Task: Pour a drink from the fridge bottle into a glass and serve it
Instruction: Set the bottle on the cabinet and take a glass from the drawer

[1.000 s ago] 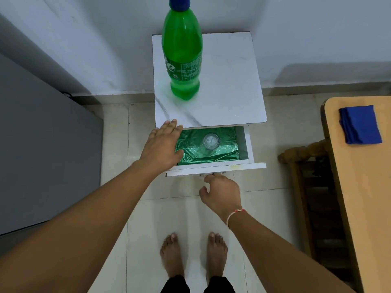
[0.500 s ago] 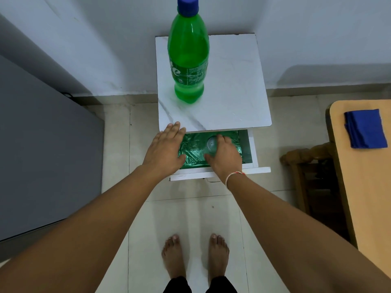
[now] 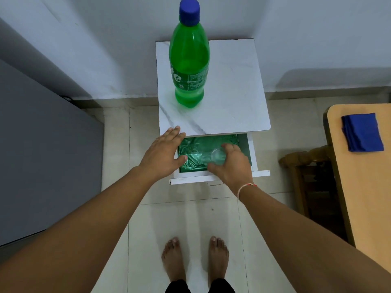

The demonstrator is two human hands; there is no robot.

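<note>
Resting flat on drawer edge [image 3: 213, 178], left hand [image 3: 163, 153]; right hand [image 3: 231, 163] curled around glass [image 3: 218, 157] inside.

White marble-top cabinet [image 3: 232, 98] with upright green bottle [image 3: 189, 66]; wooden table [image 3: 368, 187] with folded blue cloth [image 3: 361, 132].

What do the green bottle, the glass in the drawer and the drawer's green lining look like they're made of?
Green bottle: glossy translucent plastic, likely, with a blue screw cap. Glass, gripped by the right hand: clear, see-through; glass or plastic, can't tell. Green lining: crinkled, shiny, probably foil or metallic film.
</note>
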